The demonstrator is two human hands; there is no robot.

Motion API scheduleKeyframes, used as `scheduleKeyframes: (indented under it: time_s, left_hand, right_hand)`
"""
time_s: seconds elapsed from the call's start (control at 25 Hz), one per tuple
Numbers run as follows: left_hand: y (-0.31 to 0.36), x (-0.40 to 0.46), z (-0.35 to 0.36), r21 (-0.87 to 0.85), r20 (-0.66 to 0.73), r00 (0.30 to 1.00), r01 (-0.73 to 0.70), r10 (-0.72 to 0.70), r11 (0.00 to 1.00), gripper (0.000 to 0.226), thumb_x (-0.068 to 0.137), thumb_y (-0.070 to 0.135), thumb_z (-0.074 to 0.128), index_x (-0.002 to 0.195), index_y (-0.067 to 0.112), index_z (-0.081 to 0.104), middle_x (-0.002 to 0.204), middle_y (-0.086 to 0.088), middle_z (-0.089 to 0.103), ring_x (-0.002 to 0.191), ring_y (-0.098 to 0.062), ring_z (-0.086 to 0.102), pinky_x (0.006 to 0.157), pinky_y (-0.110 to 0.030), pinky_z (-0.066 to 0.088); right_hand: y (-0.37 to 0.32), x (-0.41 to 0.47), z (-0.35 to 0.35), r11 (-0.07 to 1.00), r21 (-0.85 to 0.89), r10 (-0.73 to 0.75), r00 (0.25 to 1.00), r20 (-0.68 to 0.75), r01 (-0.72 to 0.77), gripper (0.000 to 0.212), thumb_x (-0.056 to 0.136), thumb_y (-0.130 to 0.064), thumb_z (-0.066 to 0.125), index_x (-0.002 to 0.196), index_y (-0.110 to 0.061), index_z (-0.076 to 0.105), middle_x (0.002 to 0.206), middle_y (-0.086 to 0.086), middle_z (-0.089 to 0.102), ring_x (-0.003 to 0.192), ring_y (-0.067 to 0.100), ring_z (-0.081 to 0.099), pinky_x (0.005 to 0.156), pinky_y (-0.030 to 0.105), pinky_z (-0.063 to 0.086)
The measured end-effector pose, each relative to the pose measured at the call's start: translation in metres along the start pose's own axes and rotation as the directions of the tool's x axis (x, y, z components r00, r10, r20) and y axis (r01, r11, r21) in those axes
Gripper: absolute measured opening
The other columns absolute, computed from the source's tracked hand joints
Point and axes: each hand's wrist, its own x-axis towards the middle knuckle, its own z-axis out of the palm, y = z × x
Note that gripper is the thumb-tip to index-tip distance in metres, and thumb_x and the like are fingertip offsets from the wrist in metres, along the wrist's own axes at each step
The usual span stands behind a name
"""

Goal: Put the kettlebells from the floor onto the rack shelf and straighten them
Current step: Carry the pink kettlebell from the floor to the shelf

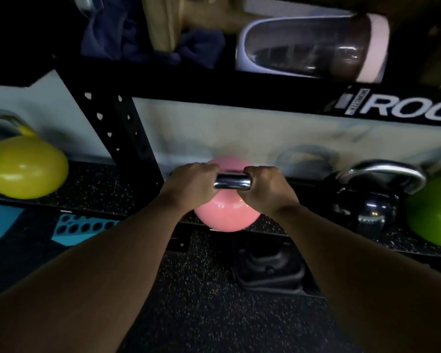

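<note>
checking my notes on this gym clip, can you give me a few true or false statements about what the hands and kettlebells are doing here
1. Both hands grip the chrome handle of the pink kettlebell. True: the left hand and right hand are each closed around it.
2. The yellow kettlebell sits to the right of the pink one. False: it sits to the left, past the black rack post.
3. A black kettlebell stands between the pink one and the green kettlebell. True.
4. The shelf above is bare. False: a clear bottle lies on its side there, beside dark cloth.
5. The pink kettlebell lies tipped over with its handle down. False: its handle is on top.
</note>
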Motion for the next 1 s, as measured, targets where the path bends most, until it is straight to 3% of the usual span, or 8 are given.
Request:
scheduleKeyframes:
  time_s: [0.16, 0.32, 0.44, 0.52, 0.6, 0.72, 0.88, 1.0]
  left_hand:
    - [-0.024, 0.005, 0.018, -0.055, -0.035, 0.994, 0.098, -0.100, 0.994, 0.020, 0.087, 0.023, 0.065, 0.103, 0.013, 0.063, 0.096, -0.011, 0.071, 0.090, -0.035, 0.069, 0.071, -0.041, 0.057]
    - [-0.033, 0.023, 0.020, -0.100, -0.059, 0.992, 0.103, -0.109, 0.990, 0.026, 0.088, 0.023, 0.067, 0.111, 0.011, 0.061, 0.101, -0.014, 0.069, 0.093, -0.035, 0.067, 0.070, -0.038, 0.049]
    - [-0.035, 0.041, 0.023, -0.128, -0.098, 0.987, 0.117, -0.129, 0.985, 0.024, 0.086, 0.016, 0.071, 0.104, 0.007, 0.058, 0.096, -0.015, 0.067, 0.089, -0.034, 0.064, 0.068, -0.039, 0.048]
    - [-0.039, 0.060, 0.031, -0.185, -0.125, 0.980, 0.133, -0.158, 0.974, 0.022, 0.087, 0.009, 0.068, 0.103, 0.005, 0.055, 0.096, -0.016, 0.064, 0.090, -0.032, 0.061, 0.069, -0.042, 0.051]
    - [-0.044, 0.081, 0.036, -0.242, -0.096, 0.973, 0.182, -0.210, 0.953, 0.020, 0.092, 0.005, 0.059, 0.110, 0.003, 0.050, 0.101, -0.019, 0.060, 0.096, -0.035, 0.058, 0.076, -0.047, 0.054]
    - [-0.051, 0.100, 0.043, -0.226, -0.016, 0.972, 0.224, -0.234, 0.948, 0.027, 0.094, 0.006, 0.056, 0.118, 0.002, 0.044, 0.106, -0.023, 0.056, 0.100, -0.038, 0.057, 0.079, -0.053, 0.055]
    - [-0.055, 0.100, 0.047, -0.231, -0.068, 0.970, 0.211, -0.232, 0.950, 0.029, 0.092, 0.001, 0.057, 0.117, 0.003, 0.044, 0.105, -0.022, 0.055, 0.099, -0.038, 0.057, 0.077, -0.052, 0.053]
    - [-0.053, 0.098, 0.043, -0.305, -0.008, 0.973, 0.217, -0.230, 0.927, 0.035, 0.092, 0.007, 0.060, 0.123, 0.009, 0.043, 0.114, -0.019, 0.052, 0.108, -0.035, 0.055, 0.084, -0.049, 0.053]
  right_hand:
    - [-0.013, 0.019, 0.027, 0.998, 0.054, 0.027, 1.000, -0.003, -0.027, 0.013, 0.075, -0.011, 0.069, 0.088, -0.008, 0.069, 0.080, 0.012, 0.071, 0.072, 0.028, 0.063, 0.062, 0.023, 0.036]
    - [-0.012, 0.038, 0.025, 0.998, 0.038, 0.056, 0.998, -0.012, -0.056, 0.012, 0.077, -0.012, 0.071, 0.087, -0.009, 0.066, 0.078, 0.010, 0.067, 0.066, 0.020, 0.051, 0.058, 0.024, 0.032]
    - [-0.004, 0.051, 0.029, 0.993, 0.074, 0.099, 0.992, -0.075, -0.094, 0.014, 0.082, -0.010, 0.067, 0.094, -0.008, 0.060, 0.080, 0.005, 0.059, 0.074, 0.021, 0.054, 0.055, 0.023, 0.035]
    - [0.002, 0.062, 0.033, 0.987, 0.108, 0.131, 0.987, -0.096, -0.120, 0.023, 0.089, -0.013, 0.060, 0.111, -0.008, 0.055, 0.097, 0.008, 0.057, 0.092, 0.025, 0.054, 0.070, 0.028, 0.041]
    - [0.008, 0.078, 0.033, 0.981, 0.092, 0.172, 0.985, -0.022, -0.170, 0.033, 0.095, -0.017, 0.054, 0.125, -0.010, 0.046, 0.111, 0.013, 0.052, 0.104, 0.029, 0.050, 0.078, 0.035, 0.042]
    - [0.015, 0.097, 0.034, 0.978, 0.035, 0.206, 0.977, 0.063, -0.208, 0.030, 0.099, -0.019, 0.046, 0.127, -0.011, 0.039, 0.117, 0.020, 0.049, 0.104, 0.037, 0.051, 0.074, 0.038, 0.041]
    - [0.014, 0.099, 0.038, 0.968, 0.031, 0.247, 0.968, 0.038, -0.248, 0.024, 0.100, -0.020, 0.042, 0.123, -0.013, 0.038, 0.112, 0.020, 0.049, 0.100, 0.036, 0.051, 0.072, 0.040, 0.042]
    - [0.011, 0.098, 0.031, 0.967, 0.018, 0.252, 0.961, 0.110, -0.255, 0.036, 0.098, -0.022, 0.049, 0.131, -0.016, 0.036, 0.117, 0.020, 0.049, 0.106, 0.038, 0.054, 0.077, 0.043, 0.051]
